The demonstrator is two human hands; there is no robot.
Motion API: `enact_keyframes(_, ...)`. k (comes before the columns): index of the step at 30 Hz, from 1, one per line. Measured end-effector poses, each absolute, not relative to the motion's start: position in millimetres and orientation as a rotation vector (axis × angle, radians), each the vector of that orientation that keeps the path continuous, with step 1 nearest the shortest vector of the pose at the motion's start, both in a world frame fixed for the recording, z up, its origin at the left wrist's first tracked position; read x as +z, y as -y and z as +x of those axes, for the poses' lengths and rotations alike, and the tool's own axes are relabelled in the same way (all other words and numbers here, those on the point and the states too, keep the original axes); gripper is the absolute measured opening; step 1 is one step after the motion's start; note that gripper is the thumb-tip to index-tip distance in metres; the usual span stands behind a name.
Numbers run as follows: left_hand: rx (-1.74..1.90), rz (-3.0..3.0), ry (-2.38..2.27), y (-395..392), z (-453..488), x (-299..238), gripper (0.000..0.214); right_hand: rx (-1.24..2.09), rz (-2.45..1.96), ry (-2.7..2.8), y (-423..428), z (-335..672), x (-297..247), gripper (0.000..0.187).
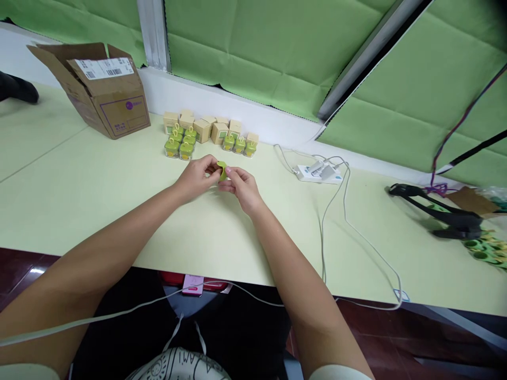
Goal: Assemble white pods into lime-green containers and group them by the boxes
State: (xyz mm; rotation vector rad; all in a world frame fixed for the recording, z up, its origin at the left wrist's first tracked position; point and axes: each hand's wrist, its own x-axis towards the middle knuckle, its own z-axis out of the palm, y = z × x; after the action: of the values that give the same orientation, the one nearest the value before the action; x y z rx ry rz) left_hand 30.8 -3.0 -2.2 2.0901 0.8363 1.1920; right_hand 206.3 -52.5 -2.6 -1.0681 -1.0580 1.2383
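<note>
My left hand (pixel 197 177) and my right hand (pixel 242 186) meet over the pale green table (pixel 79 200), both pinching a small yellow-green piece (pixel 222 170) between the fingertips. Just beyond my hands stands a cluster of small clear boxes with green items (pixel 180 145) inside. Behind those sit several little tan cartons (pixel 204 126), with more green-filled boxes (pixel 238 144) to the right.
An open cardboard box (pixel 103 89) lies at the back left. A white power strip (pixel 317 172) with grey cables (pixel 344 211) sits to the right. A black clamp stand (pixel 443 214) and green rings (pixel 485 250) lie at the far right. Green padded wall behind.
</note>
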Motion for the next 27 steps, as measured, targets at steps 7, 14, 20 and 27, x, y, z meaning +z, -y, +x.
enact_keyframes(7, 0.909, 2.262, -0.915, 8.3, 28.3, 0.2, 0.020, 1.256, -0.967, 1.041, 57.4, 199.6, -0.2, 0.059)
enact_keyframes(14, 1.129, 2.242, -0.941, 1.3, 21.1, 3.7, 0.013, 1.203, -1.057, 0.994, 48.7, 221.7, 4.2, 0.042)
enact_keyframes(20, 1.107, 2.320, -0.989, -5.4, 16.9, 2.4, 0.011, 1.042, -1.207, 0.987, 38.4, 232.3, -3.8, 0.022)
enact_keyframes(27, 0.769, 2.443, -0.919, -10.1, 7.3, 9.3, 0.010, 0.640, -1.520, 1.420, 42.1, 236.1, -12.7, 0.017)
